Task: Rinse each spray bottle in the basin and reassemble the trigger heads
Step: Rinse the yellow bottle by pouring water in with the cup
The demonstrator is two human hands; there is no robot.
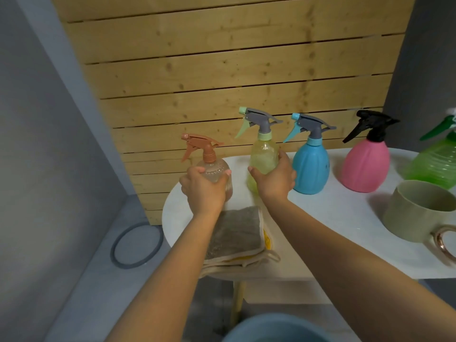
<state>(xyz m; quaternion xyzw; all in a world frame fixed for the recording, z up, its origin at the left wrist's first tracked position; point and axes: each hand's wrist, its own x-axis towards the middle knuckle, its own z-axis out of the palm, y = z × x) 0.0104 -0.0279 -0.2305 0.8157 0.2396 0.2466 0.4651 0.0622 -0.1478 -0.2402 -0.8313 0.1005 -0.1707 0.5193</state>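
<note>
Several spray bottles stand in a row on a white table (345, 218), each with its trigger head on. My left hand (203, 191) grips the clear bottle with the brown trigger (212, 166) at the left end. My right hand (275, 181) grips the yellow bottle with the grey and green trigger (262, 154) beside it. To the right stand a blue bottle (311, 166), a pink bottle with a black trigger (365, 164) and a green bottle (436, 161) cut off by the frame edge. A blue basin (278, 329) shows at the bottom edge, below the table.
Folded cloths (237, 235) lie at the table's front edge under my forearms. A beige cup with a copper handle (419, 213) stands at the right. A wooden slat wall rises behind the table. A grey ring (135, 245) lies on the floor at the left.
</note>
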